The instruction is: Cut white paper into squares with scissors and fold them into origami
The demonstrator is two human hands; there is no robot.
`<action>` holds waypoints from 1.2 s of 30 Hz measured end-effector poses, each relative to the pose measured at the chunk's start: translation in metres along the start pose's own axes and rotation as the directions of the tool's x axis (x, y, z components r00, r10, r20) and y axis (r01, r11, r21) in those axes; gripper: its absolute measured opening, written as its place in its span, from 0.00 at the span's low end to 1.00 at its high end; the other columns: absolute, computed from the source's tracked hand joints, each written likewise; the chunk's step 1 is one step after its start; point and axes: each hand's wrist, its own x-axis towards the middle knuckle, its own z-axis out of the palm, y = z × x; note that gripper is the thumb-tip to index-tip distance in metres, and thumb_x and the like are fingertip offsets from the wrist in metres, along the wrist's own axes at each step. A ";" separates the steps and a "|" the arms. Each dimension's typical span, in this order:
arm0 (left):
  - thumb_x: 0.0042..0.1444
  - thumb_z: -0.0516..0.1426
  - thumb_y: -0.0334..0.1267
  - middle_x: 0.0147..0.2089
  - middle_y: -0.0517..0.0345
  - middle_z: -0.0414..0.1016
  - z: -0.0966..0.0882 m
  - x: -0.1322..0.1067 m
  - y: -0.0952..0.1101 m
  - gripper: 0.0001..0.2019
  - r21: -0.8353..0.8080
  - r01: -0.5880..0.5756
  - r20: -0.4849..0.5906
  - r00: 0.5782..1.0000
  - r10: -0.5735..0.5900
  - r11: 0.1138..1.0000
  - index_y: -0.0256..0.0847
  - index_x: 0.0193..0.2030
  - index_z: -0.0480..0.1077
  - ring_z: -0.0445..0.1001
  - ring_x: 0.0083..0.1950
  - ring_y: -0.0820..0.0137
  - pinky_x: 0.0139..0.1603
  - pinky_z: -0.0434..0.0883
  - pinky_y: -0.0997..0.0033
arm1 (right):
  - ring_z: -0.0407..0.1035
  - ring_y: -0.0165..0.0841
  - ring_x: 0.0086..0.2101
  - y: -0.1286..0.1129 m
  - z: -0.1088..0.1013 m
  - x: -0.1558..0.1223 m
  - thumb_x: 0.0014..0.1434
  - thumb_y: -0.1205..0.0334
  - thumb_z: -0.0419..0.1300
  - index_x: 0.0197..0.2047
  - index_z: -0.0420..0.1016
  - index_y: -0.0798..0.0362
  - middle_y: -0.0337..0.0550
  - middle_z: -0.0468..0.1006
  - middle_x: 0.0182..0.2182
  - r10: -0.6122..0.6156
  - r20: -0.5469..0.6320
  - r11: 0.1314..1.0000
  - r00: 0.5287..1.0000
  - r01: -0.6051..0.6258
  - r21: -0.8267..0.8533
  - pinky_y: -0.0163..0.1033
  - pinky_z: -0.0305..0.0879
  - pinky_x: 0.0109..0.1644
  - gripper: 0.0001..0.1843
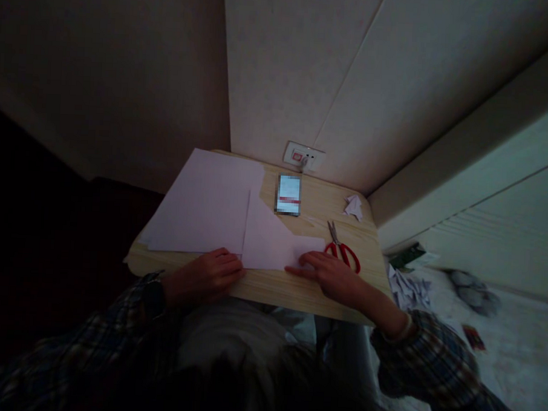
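A sheet of white paper (266,238) with a slanted folded edge lies near the front of the small wooden table (270,290). My left hand (210,274) is at its lower left corner, fingers curled together on the edge. On the right end of the sheet, over a narrower flap, rests my right hand (330,274), its fingers stretched out and the thumb apart. Red-handled scissors (343,250) lie just beyond my right hand, points away from me. Larger white sheets (206,202) lie at the left, partly under the folded sheet.
A phone (288,194) with a lit screen lies at the back, below a wall socket (304,155) with a plug. A small folded paper piece (354,206) sits at the back right. Crumpled or folded papers (409,289) lie beside the table on a pale surface.
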 end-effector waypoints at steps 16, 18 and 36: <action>0.64 0.48 0.27 0.42 0.48 0.75 0.015 0.000 -0.008 0.11 -0.066 -0.050 -0.081 0.996 0.044 0.997 0.33 0.49 0.69 0.73 0.42 0.65 0.44 0.72 0.68 | 0.67 0.41 0.47 -0.002 -0.004 -0.002 0.55 0.83 0.47 0.64 0.63 0.45 0.52 0.72 0.49 0.041 0.013 0.996 0.999 -0.042 0.072 0.47 0.67 0.48 0.38; 0.63 0.48 0.27 0.43 0.47 0.75 0.014 -0.004 -0.010 0.12 -0.066 -0.057 -0.091 0.995 0.051 0.996 0.32 0.49 0.68 0.73 0.42 0.64 0.45 0.72 0.67 | 0.67 0.40 0.47 -0.003 -0.005 -0.002 0.55 0.83 0.48 0.64 0.63 0.45 0.51 0.72 0.48 0.043 0.018 0.996 0.999 -0.044 0.073 0.46 0.66 0.47 0.37; 0.63 0.48 0.27 0.40 0.50 0.76 0.017 -0.001 -0.009 0.13 -0.057 -0.032 -0.121 0.992 0.025 0.998 0.37 0.49 0.70 0.73 0.40 0.66 0.42 0.72 0.68 | 0.67 0.40 0.45 -0.012 -0.006 0.004 0.60 0.77 0.49 0.64 0.62 0.47 0.50 0.73 0.52 -0.025 -0.030 1.000 0.999 0.025 0.003 0.43 0.64 0.43 0.30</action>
